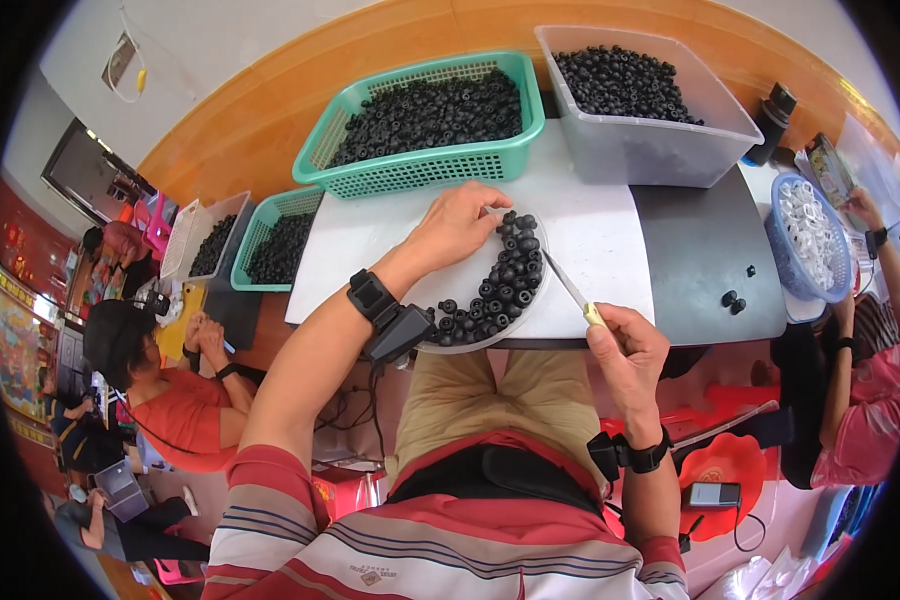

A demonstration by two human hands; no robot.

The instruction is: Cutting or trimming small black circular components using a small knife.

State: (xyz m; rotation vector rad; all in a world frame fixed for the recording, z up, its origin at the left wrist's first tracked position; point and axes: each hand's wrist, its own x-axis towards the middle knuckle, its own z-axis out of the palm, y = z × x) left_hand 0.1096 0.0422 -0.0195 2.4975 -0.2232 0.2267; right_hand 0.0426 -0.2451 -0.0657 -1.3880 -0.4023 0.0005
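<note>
In from the white surface's (605,245) front edge, the left hand (458,222) curled narrow fingers at round black pieces (510,280); right hand (630,352) gripping a yellow-handled knife (572,289), best angled away!

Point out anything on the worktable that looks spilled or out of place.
A few small black pieces lie loose on the dark tabletop to the right, away from the similar ones heaped in the clear tub, so they look stray, perhaps dropped.

Table (710,250), near edge: round clear tray (455,280), small black pieces (508,285); left hand (455,222) above; right hand (625,355) gripping knife (576,292). Far edge: green basket (440,165), translucent bin (660,155), similar contents.
</note>
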